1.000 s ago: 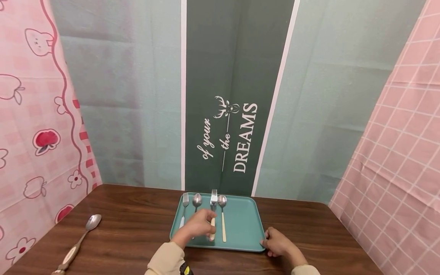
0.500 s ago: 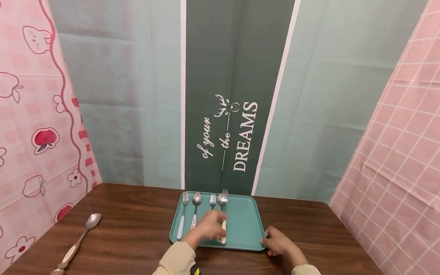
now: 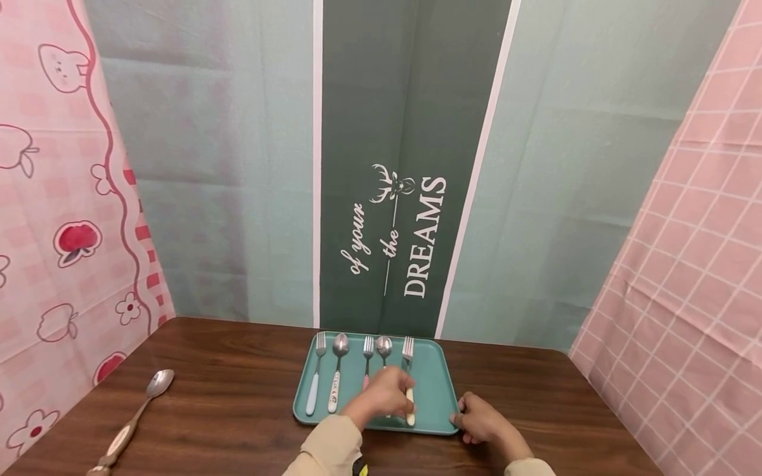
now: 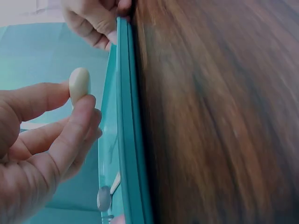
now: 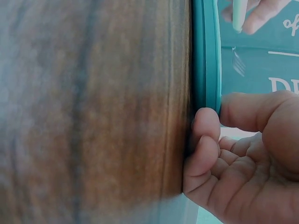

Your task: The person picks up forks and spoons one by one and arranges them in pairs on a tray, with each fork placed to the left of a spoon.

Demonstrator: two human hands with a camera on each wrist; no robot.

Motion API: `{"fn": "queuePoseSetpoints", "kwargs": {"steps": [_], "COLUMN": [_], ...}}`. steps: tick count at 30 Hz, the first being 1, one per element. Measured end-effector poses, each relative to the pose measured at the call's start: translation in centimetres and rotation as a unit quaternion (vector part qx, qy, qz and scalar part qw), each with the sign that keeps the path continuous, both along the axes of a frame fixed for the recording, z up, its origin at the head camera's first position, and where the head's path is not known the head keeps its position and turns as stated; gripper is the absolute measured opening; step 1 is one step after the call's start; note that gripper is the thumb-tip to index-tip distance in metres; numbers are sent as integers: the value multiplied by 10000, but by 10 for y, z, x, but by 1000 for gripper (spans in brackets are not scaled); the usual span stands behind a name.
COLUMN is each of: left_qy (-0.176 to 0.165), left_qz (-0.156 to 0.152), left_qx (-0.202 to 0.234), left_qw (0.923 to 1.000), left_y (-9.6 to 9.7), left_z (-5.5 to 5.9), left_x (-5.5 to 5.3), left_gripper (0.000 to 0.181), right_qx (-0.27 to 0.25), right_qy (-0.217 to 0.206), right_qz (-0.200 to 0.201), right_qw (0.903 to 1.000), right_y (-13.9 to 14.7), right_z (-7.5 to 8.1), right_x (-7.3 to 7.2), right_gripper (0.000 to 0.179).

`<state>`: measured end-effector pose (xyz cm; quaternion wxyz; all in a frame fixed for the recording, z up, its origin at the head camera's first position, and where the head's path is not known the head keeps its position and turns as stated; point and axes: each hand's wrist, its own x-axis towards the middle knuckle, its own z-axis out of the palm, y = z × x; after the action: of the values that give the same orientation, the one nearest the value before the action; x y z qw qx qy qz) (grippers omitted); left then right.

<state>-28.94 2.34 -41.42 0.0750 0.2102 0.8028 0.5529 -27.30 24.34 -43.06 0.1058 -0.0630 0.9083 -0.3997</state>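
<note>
My left hand (image 3: 383, 393) pinches the cream handle of a fork (image 3: 407, 349) over the right part of the teal tray (image 3: 432, 390). In the left wrist view, thumb and fingers meet on the rounded handle end (image 4: 80, 83). At the tray's near right corner, my right hand (image 3: 482, 418) grips the rim (image 5: 208, 60), thumb inside and fingers outside. Left of the held fork lie a light-blue-handled fork (image 3: 312, 391), a spoon with a patterned white handle (image 3: 335, 390), a pink-handled fork (image 3: 368, 347) and another spoon (image 3: 383, 347), whose handle my left hand mostly hides.
A long spoon (image 3: 122, 437) with a brown handle lies on the wooden table (image 3: 232, 396), left of the tray. A printed green cloth (image 3: 411, 132) hangs behind the table, with pink cloths (image 3: 702, 264) at both sides.
My left hand has carried the cream-handled fork rightward, past the pink-handled fork and the spoon beside it. The right hand has stayed on the tray corner.
</note>
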Motion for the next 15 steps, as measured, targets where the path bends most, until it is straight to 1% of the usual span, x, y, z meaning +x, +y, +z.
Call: {"fn": "queuePoseSetpoints", "kwargs": {"steps": [4,11,15], "left_qy": [209,300,548], "left_qz": [50,12,56], "left_qx": [-273,-330,-559], "left_qw": [9994,9990,9969], "left_y": [7,15,19], "left_z": [-1,-7,-11], "left_x": [-1,-2,-3], "left_gripper": [41,36,18], "right_qx": [11,27,36], "right_qy": [75,48,-1], "right_qz": [26,16,-23], "right_qw": [10000,10000,10000], "right_y": [0,1,1], "right_z": [0,0,0], "right_x": [0,0,0], "right_gripper": [17,17,18]}}
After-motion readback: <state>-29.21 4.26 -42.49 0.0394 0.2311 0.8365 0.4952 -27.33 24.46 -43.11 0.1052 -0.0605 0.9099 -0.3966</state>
